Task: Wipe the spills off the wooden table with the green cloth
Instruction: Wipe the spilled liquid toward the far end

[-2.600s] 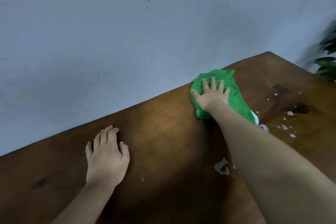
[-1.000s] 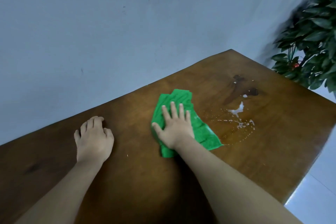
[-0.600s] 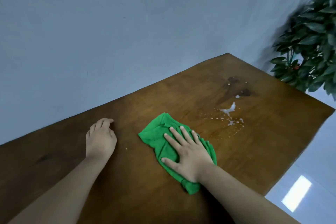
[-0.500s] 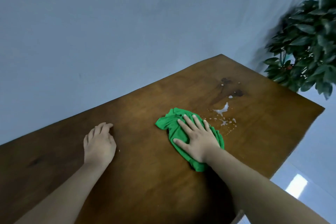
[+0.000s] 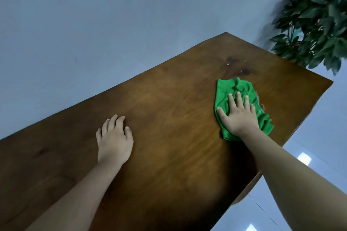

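The green cloth (image 5: 234,90) lies crumpled on the right part of the wooden table (image 5: 169,118). My right hand (image 5: 238,116) presses flat on its near half, fingers spread. The cloth covers the spot where the white spill lay. A few small pale droplets (image 5: 228,64) remain beside dark wet marks just beyond the cloth. My left hand (image 5: 114,139) rests palm down on bare wood at the table's middle left, holding nothing.
A grey wall (image 5: 112,24) runs along the table's far edge. A leafy green plant (image 5: 319,15) stands past the far right corner. The table's right edge (image 5: 293,135) drops to a pale tiled floor (image 5: 309,155).
My right hand has slid the cloth to the right and farther away, over the white spill that showed beside it half a second ago. My left hand has stayed planted.
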